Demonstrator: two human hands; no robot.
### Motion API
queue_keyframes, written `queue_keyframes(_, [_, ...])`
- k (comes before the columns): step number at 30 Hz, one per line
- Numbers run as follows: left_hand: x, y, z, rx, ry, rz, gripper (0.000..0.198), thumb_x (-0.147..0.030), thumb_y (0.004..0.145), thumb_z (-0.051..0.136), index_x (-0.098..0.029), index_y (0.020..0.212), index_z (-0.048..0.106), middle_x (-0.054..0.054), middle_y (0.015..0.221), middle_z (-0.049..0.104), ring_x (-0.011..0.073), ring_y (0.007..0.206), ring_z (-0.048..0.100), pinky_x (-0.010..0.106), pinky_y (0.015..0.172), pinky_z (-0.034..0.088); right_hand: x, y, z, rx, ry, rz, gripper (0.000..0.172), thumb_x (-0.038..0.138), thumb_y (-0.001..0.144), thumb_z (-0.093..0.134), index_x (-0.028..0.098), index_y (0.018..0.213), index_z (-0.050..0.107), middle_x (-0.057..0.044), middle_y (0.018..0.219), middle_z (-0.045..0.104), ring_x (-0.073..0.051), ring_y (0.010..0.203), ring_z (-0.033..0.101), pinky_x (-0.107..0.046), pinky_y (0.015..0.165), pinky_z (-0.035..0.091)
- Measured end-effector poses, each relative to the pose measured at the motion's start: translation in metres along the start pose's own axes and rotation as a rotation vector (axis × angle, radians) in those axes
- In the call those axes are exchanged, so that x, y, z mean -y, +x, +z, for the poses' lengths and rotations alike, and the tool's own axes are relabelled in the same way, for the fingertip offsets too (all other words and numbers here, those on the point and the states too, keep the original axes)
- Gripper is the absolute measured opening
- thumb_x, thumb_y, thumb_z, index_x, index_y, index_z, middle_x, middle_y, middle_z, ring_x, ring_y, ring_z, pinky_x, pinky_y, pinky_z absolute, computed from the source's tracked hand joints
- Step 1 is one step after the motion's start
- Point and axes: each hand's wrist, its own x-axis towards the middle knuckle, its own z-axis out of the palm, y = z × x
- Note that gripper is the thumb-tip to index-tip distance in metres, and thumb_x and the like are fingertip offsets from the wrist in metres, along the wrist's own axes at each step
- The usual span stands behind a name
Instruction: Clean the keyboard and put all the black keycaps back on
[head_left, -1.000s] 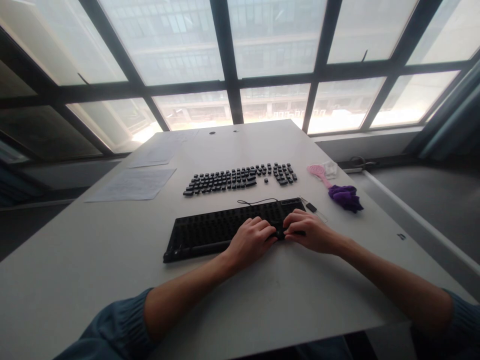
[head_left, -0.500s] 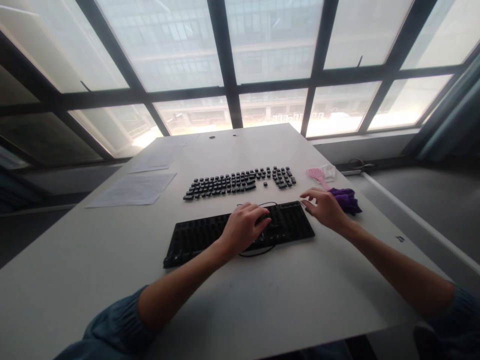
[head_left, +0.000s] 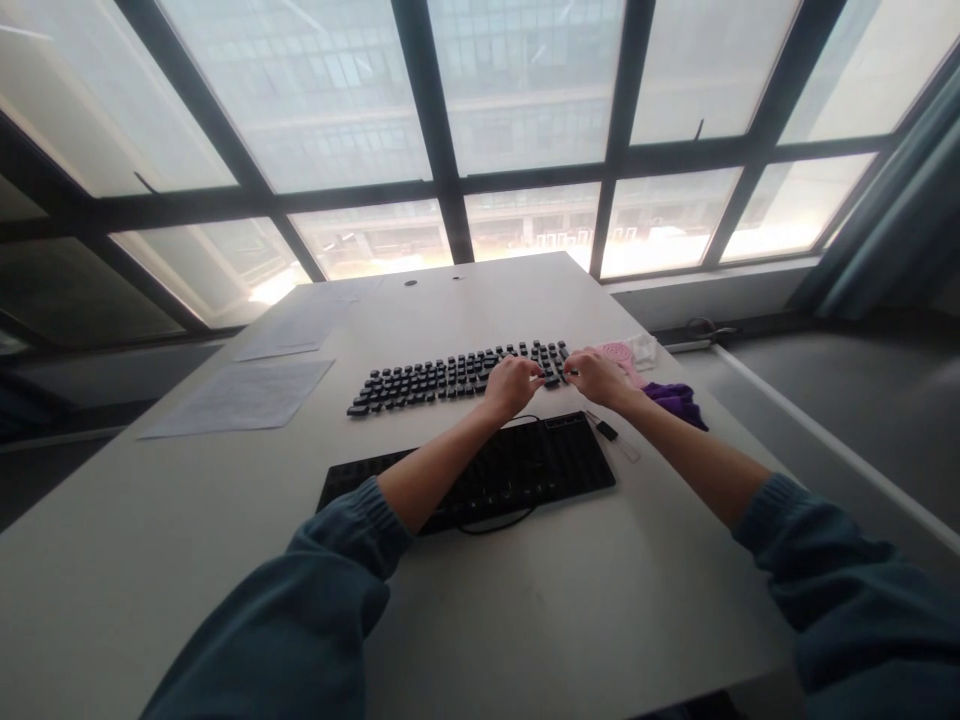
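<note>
Loose black keycaps (head_left: 420, 382) stand in rows across the white table. My left hand (head_left: 514, 386) is over their right part, thumb and index finger drawn close together; whatever lies between the tips is too small to make out. Facing it, my right hand (head_left: 598, 378) has its thumb and fingertips around a keycap at the right end of the rows. Nearer to me lies a black keyboard (head_left: 570, 462), partly covered by my left forearm, with its cable loop showing at its front edge. By its right corner rests a small wire keycap puller (head_left: 607, 431) with a dark handle.
A pink round-headed object (head_left: 618, 352) and a purple cloth (head_left: 676, 403) lie beyond my right wrist, near the table's right edge. White paper sheets (head_left: 244, 400) are spread on the left. Tall windows rise behind the table (head_left: 570, 600).
My left hand has gone from above the keyboard forward to the loose keycaps. My right hand has moved forward and left from beside the keyboard's corner, uncovering the puller.
</note>
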Motion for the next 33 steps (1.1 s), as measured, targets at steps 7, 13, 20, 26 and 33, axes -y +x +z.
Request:
queue_keyframes(7, [-0.005,0.010,0.021,0.011,0.027,0.071,0.014,-0.025,0.088,0.070,-0.019,0.094,0.081,0.010,0.098,0.074,0.0265,0.104,0.058,0.038,0.094,0.046,0.000,0.006,0.006,0.056,-0.039,-0.051,0.014,0.009,0.086,0.066,0.017,0.088,0.077,-0.012,0.097,0.073,-0.027,0.100,0.061,-0.032,0.083,0.046])
queue_keyframes(13, [-0.009,0.008,0.030,0.024,0.037,0.074,0.017,-0.017,0.088,0.065,-0.019,0.089,0.081,0.010,0.094,0.075,0.0264,0.102,0.059,0.037,0.092,0.048,-0.001,0.005,0.010,0.048,-0.046,-0.076,0.016,0.008,0.085,0.062,0.018,0.084,0.076,-0.010,0.094,0.074,-0.025,0.095,0.061,-0.032,0.079,0.044])
queue_keyframes(20, [-0.011,-0.005,0.005,0.013,-0.117,0.047,0.019,-0.017,0.082,0.068,-0.020,0.096,0.081,0.006,0.095,0.077,0.0203,0.089,0.068,0.032,0.088,0.052,-0.001,-0.017,-0.007,-0.067,0.105,-0.054,0.008,0.014,0.085,0.068,0.019,0.085,0.075,-0.007,0.092,0.073,-0.022,0.092,0.063,-0.031,0.081,0.045])
queue_keyframes(26, [-0.033,-0.065,-0.030,0.200,-0.522,-0.034,0.019,-0.019,0.078,0.070,-0.017,0.093,0.081,0.004,0.082,0.078,0.0165,0.075,0.069,0.025,0.069,0.052,0.011,-0.084,-0.026,-0.062,0.558,-0.068,0.008,0.027,0.085,0.072,0.019,0.085,0.075,-0.004,0.083,0.073,-0.018,0.075,0.063,-0.030,0.069,0.047])
queue_keyframes(33, [-0.053,-0.112,-0.027,0.344,-0.571,-0.041,0.021,-0.027,0.077,0.073,-0.019,0.093,0.083,0.003,0.083,0.078,0.0178,0.075,0.068,0.026,0.068,0.050,0.031,-0.143,-0.029,0.087,0.720,-0.040,0.006,0.025,0.083,0.072,0.020,0.082,0.075,-0.004,0.088,0.075,-0.018,0.078,0.065,-0.030,0.068,0.046])
